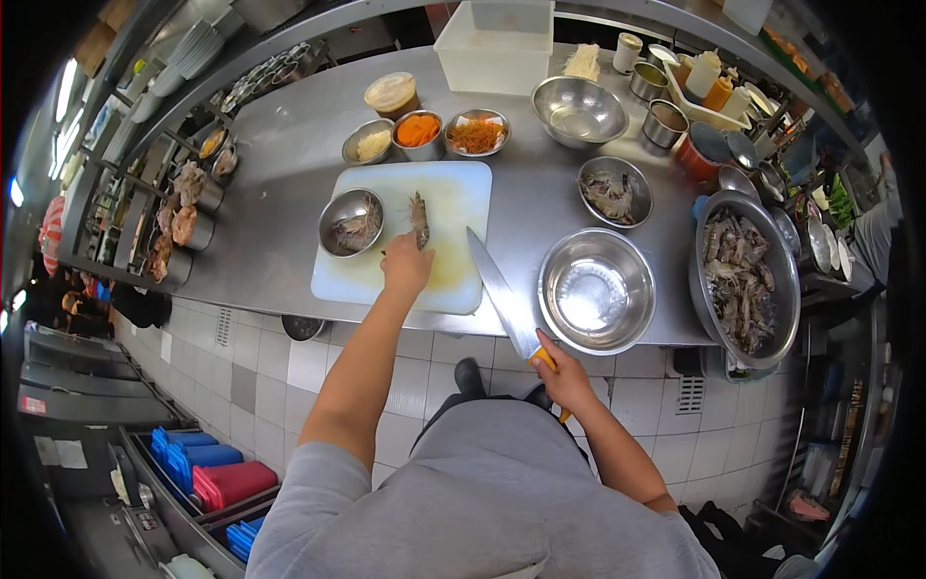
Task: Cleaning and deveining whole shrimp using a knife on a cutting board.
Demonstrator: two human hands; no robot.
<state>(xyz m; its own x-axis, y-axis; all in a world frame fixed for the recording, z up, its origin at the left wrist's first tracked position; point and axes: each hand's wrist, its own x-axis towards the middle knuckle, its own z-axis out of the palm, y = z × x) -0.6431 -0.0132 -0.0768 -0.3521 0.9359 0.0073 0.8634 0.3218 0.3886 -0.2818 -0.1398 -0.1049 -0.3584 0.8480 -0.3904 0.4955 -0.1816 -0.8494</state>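
Observation:
On the white cutting board (pixel 452 188), my left hand (pixel 407 264) has its fingers at the lower end of a raw shrimp (pixel 418 211); whether they grip it is hard to tell. Left of the shrimp, a small steel bowl (pixel 333 248) with raw shrimp pieces rests on the board. My right hand (pixel 568 378) holds a chef's knife (pixel 503 293) by its yellow handle, the blade slanting up and left with its tip over the board's right side. Just right of the blade stands a shiny steel bowl (pixel 595 293) with nothing seen in it.
A large basin (pixel 792 304) of whole shrimp sits at the counter's right edge, near a smaller bowl of shrimp pieces (pixel 611 192). Behind the board stand bowls of minced garlic-like bits (pixel 372 145), orange slices (pixel 418 130) and orange shreds (pixel 475 134). A perforated steel bowl (pixel 579 116) is farther back.

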